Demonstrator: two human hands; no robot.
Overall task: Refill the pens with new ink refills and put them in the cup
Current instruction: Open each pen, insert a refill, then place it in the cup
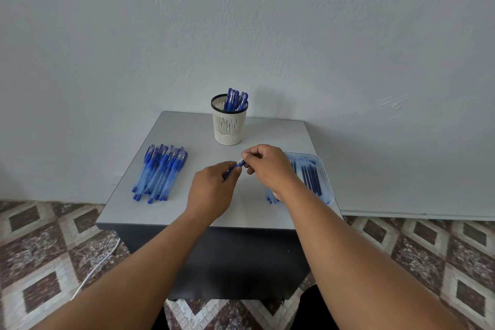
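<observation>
Gripping one slim blue pen (235,168), both hands.

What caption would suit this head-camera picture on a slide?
Both hands, left and right, work on one blue pen above a grey table, between a pile of pens, a tray of refills and a cup.

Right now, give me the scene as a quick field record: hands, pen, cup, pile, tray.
left hand: grips the blue pen
right hand: pinches the pen's far end
cup: cream mesh, upright at table's far edge, several blue pens inside
pen pile: lying flat, left side of table
tray: clear, right side, holds dark refills, partly hidden by right forearm
</observation>
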